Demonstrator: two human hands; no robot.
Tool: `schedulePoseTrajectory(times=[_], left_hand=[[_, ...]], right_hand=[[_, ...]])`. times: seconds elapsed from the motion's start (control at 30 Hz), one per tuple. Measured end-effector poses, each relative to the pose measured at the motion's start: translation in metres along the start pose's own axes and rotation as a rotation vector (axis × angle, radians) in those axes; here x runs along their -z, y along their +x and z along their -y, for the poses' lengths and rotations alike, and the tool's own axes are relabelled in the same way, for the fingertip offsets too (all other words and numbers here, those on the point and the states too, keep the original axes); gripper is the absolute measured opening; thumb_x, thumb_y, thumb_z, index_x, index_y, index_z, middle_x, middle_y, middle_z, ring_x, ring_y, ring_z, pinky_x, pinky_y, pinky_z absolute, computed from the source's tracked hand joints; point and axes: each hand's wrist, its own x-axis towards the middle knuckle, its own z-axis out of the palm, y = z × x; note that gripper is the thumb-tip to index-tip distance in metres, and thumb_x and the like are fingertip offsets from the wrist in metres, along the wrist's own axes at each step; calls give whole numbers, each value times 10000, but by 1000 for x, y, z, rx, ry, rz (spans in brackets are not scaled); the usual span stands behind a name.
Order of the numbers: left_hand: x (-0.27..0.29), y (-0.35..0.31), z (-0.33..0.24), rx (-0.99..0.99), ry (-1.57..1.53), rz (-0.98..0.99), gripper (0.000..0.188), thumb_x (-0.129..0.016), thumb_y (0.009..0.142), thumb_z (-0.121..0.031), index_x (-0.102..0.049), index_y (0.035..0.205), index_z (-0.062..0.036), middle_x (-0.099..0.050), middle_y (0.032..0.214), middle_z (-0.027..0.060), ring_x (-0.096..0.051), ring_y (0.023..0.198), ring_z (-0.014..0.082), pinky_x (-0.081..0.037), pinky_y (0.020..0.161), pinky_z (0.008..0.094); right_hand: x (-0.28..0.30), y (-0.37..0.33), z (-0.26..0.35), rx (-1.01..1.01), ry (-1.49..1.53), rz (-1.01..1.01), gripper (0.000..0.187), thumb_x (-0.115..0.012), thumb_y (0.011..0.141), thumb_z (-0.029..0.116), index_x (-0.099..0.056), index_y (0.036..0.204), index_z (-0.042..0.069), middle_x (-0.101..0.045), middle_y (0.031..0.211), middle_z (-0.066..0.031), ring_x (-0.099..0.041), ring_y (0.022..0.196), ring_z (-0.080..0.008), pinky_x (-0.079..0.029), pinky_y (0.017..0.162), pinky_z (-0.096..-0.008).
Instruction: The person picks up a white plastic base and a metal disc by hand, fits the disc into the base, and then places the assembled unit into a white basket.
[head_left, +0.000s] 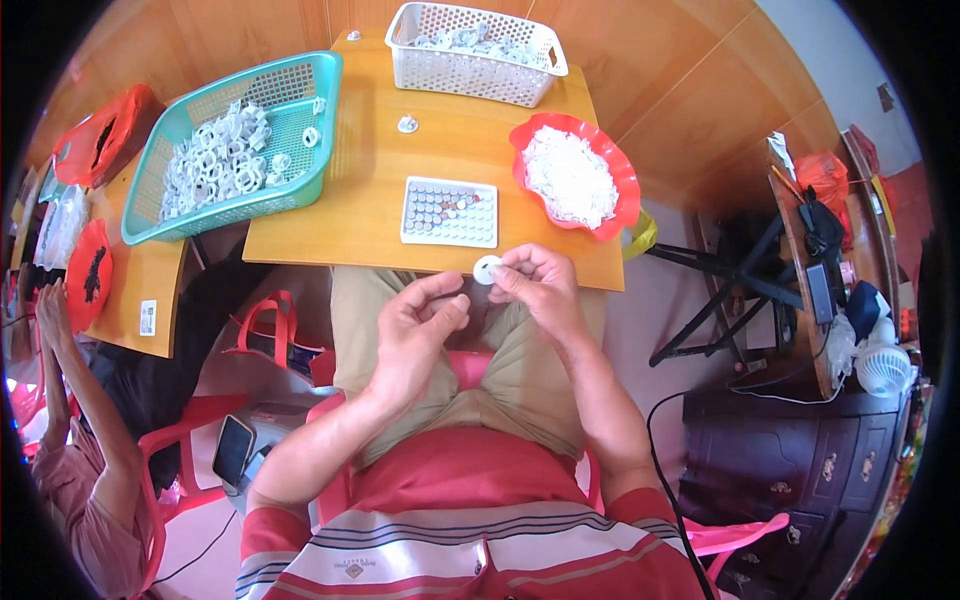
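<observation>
My right hand (541,291) pinches a small white round plastic piece (487,270) with a dark slot in its middle, just off the table's near edge. Beside it on the left, my left hand (420,325) has its fingers loosely curled, thumb and index fingertips a little apart; I see nothing between them. Beyond both hands lies a white tray (450,239) with rows of small round grey pieces, a few reddish ones among them. To its right stands a red scalloped bowl (628,205) heaped with small white pieces.
A green basket (325,150) of white ring-shaped parts sits at left, a white basket (470,78) of similar parts at the back. One loose white part (407,124) lies on the table (350,200). Another person's arms (75,355) are at far left. A black cable (655,440) runs at right.
</observation>
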Motion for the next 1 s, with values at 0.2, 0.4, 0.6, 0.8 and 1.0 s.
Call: schedulePoseTrajectory(times=[0.2,0.4,0.6,0.8,1.0], left_hand=[[-39,-71,-119,-227,-239,765,138,-532,874,-20,-601,986,22,-621,850,206,-636,763,318,-504,697,386],[-71,-100,-126,-194,-792,990,171,-651,903,-103,-623,992,40,-619,948,211,-622,788,289,-510,712,373],[-58,-78,-180,-118,-313,1153,161,-672,908,-146,-621,946,2,-611,879,140,-597,770,204,-485,675,303],[-70,-81,-160,-404,-683,856,163,-676,902,-133,-620,946,12,-614,891,141,-587,756,196,-479,671,298],[-51,-62,-175,-199,-236,1146,161,-669,906,-128,-619,955,17,-620,910,151,-587,756,200,-476,669,299]], right_hand=[[22,24,26,56,24,-35,100,-661,882,44,-613,955,-5,-673,806,-78,-662,679,-115,-597,631,-278],[24,83,73,31,-78,-139,120,-672,845,49,-613,941,6,-660,773,-72,-652,636,-147,-567,634,-275],[61,181,124,266,135,-319,225,-619,883,31,-567,1092,-36,-651,912,-111,-657,787,-159,-584,719,-275],[51,160,81,178,-92,-288,199,-672,863,62,-613,1032,-24,-658,818,-71,-646,665,-124,-586,623,-265],[33,124,69,228,-237,-172,209,-661,868,81,-626,1009,-69,-650,760,-55,-614,622,-79,-534,562,-227]])
